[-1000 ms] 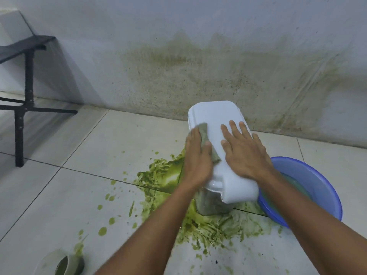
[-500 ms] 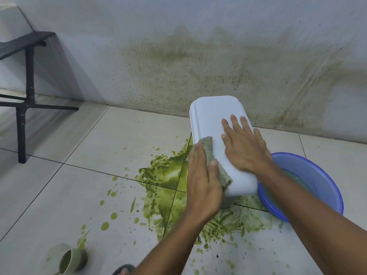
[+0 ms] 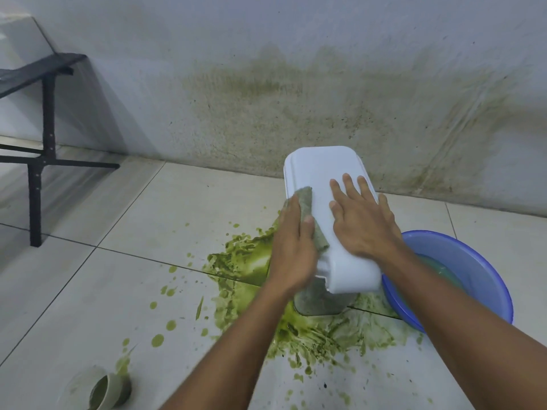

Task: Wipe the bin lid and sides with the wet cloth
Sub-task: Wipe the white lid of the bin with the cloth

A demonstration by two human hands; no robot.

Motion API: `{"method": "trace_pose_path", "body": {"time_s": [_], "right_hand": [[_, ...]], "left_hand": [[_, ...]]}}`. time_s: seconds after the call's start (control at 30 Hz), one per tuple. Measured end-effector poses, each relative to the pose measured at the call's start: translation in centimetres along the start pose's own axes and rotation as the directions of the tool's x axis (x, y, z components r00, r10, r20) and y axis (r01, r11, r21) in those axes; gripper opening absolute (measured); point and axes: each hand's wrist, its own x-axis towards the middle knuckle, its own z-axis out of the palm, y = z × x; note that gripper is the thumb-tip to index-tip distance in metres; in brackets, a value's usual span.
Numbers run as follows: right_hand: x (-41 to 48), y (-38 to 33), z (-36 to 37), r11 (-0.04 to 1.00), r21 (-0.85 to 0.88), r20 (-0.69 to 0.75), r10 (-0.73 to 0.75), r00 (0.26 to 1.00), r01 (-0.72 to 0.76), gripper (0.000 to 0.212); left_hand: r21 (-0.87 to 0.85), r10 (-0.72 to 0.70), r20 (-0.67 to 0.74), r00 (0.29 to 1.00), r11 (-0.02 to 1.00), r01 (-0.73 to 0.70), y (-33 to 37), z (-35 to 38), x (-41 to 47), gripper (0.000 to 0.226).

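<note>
Centre frame: left hand [image 3: 293, 247] presses grey-green wet cloth [image 3: 307, 214] on white plastic bin lid [image 3: 319, 173]; right hand [image 3: 362, 220] spread flat, steadying. Suggest overlapping strokes, firm pressure.

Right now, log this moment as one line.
left hand: presses cloth on bin lid | right hand: flat, steadying lid | blue basin: beside bin

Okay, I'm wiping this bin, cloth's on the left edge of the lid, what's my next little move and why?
Probably draw the cloth under your left hand down the lid's left edge onto the grey side. Your right hand lies flat on the lid, steadying the bin, and the lid top looks clean.
</note>
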Motion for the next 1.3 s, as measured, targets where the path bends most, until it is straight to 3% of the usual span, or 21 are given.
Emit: {"method": "trace_pose_path", "body": {"time_s": [0.17, 0.27, 0.4, 0.5, 0.7, 0.8, 0.93, 1.07, 1.17, 1.23, 1.3], "right_hand": [[-0.1, 0.0, -0.1, 1.000, -0.006, 0.004, -0.007, 1.000, 0.007, 0.055], [-0.1, 0.1, 0.0, 0.999, -0.035, 0.012, -0.014, 1.000, 0.014, 0.055], [-0.1, 0.2, -0.2, 0.999, -0.033, 0.010, -0.017, 1.000, 0.017, 0.056], [-0.3, 0.1, -0.4, 1.000, -0.022, 0.009, -0.014, 1.000, 0.014, 0.055], [0.0, 0.0, 0.0, 1.000, 0.006, -0.018, 0.002, 1.000, -0.001, 0.054], [-0.1, 0.1, -0.1, 1.000, 0.012, -0.020, 0.003, 1.000, -0.003, 0.054], [-0.3, 0.0, -0.2, 1.000, 0.015, -0.029, -0.008, 1.000, 0.008, 0.054], [-0.7, 0.4, -0.3, 0.997, 0.075, -0.060, -0.008, 0.998, 0.013, 0.056], [-0.9, 1.3, -0.2, 0.962, 0.270, -0.150, 0.081, 0.985, -0.039, 0.058], [-0.8, 1.9, 0.0, 0.930, 0.363, -0.189, 0.140, 0.972, -0.063, 0.057], [-0.6, 2.1, 0.2, 0.925, 0.375, -0.183, 0.134, 0.974, -0.057, 0.057]], "left_hand": [[-0.017, 0.012, -0.092, 0.996, 1.000, -0.014, 0.5, 1.9, -7.4, 0.055], [0.012, 0.036, -0.106, 0.994, 0.999, -0.035, 0.3, 1.5, -2.2, 0.053], [0.051, -0.068, 0.101, 0.993, 0.997, 0.063, -0.1, -1.0, 9.6, 0.065], [0.072, -0.102, 0.130, 0.986, 0.993, 0.093, -0.3, -0.8, 13.4, 0.068], [-0.041, 0.004, 0.037, 0.999, 0.999, -0.003, 0.1, -0.1, 4.0, 0.049], [0.072, 0.108, 0.020, 0.994, 0.991, -0.109, 0.4, 0.7, -3.2, 0.054], [0.313, 0.243, 0.193, 0.951, 0.903, -0.294, 0.4, -0.1, 1.9, 0.055], [0.533, 0.104, 0.361, 0.927, 0.792, -0.296, 2.6, -0.7, 11.7, 0.056], [0.684, 0.071, 0.388, 0.919, 0.647, -0.338, 3.9, 0.4, 13.9, 0.058], [0.699, 0.127, 0.459, 0.879, 0.559, -0.446, 3.8, 0.6, 12.3, 0.058], [0.606, 0.229, 0.562, 0.795, 0.541, -0.584, 2.7, -0.7, 9.5, 0.058]]}}
